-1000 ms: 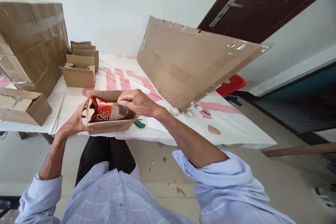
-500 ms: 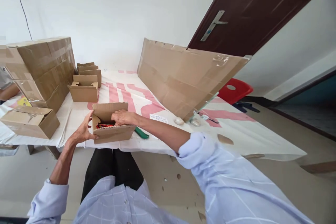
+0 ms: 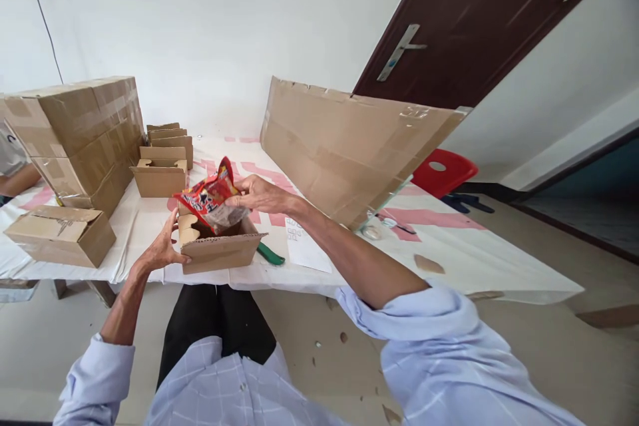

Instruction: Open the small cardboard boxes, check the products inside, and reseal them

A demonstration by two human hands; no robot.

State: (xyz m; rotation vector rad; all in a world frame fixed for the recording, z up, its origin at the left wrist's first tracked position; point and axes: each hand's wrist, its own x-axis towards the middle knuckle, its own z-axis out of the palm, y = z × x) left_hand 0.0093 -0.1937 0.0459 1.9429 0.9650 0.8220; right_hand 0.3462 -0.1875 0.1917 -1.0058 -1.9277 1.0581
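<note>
on the table [image 3: 474,256], the box [image 3: 219,255] stands open; the packet [image 3: 208,201], deeper inside earlier, now tilts up at its mouth, apparently unsettled; right hand [image 3: 262,195] pinches the packet, left hand [image 3: 162,246] clasps the box's left end.

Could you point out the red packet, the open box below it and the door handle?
Red packet [image 3: 212,203]: head view, its printed side.
Box [image 3: 219,255]: head view, its near wall.
Door handle [image 3: 398,53]: head view, its metal plate.
</note>
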